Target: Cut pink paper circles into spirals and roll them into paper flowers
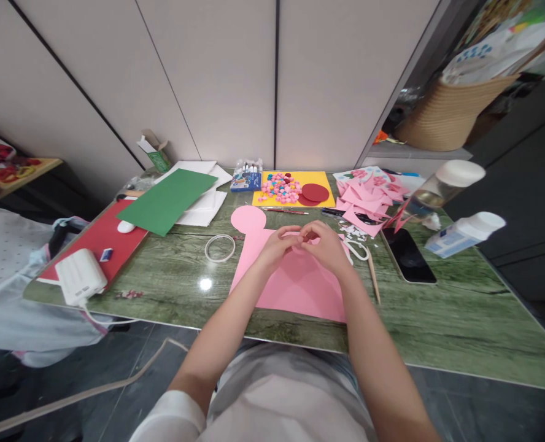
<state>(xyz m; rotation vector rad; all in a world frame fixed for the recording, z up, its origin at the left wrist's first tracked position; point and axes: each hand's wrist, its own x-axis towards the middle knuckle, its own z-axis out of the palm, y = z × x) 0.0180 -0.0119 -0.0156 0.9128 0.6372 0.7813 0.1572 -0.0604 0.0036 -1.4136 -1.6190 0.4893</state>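
Over a large pink sheet of paper (295,288), my left hand (279,247) and my right hand (325,244) meet at the fingertips. The fingers of both hands are bent and pinched together. Whatever lies between them, if anything, is too small or hidden to make out. A pink paper circle (248,219) lies at the sheet's upper left corner. Left of the sheet is a white ring-shaped roll of tape (220,248). Close to my right hand, white-handled scissors (358,250) rest partly hidden beside a wooden stick (374,279).
Yellow paper (330,181) at the back carries pom-poms (282,187) and dark red circles (315,193). Pink scraps (367,199), a phone (409,256), and bottles (466,234) stand or lie right. Green paper (167,199), red paper (125,245) and a white power bank (80,276) lie left.
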